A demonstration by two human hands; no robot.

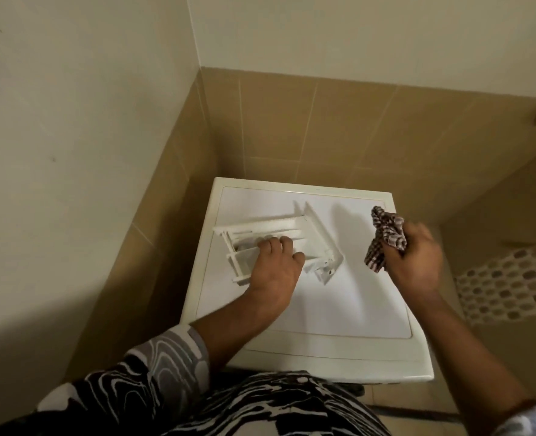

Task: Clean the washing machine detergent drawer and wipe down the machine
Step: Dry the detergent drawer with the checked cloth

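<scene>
A white detergent drawer (318, 237) lies on the flat white top of the washing machine (339, 303), toward its left half. My left hand (276, 265) rests on the drawer, with fingers curled over its near compartments and holding it down. My right hand (416, 259) hovers above the right side of the machine top and grips a crumpled checked cloth (386, 237), which hangs from my fingers. The cloth is apart from the drawer.
The machine stands in a corner, with a cream wall on the left and tan tiles (339, 127) behind. A white perforated basket (512, 284) is at the right. My patterned shirt fills the bottom.
</scene>
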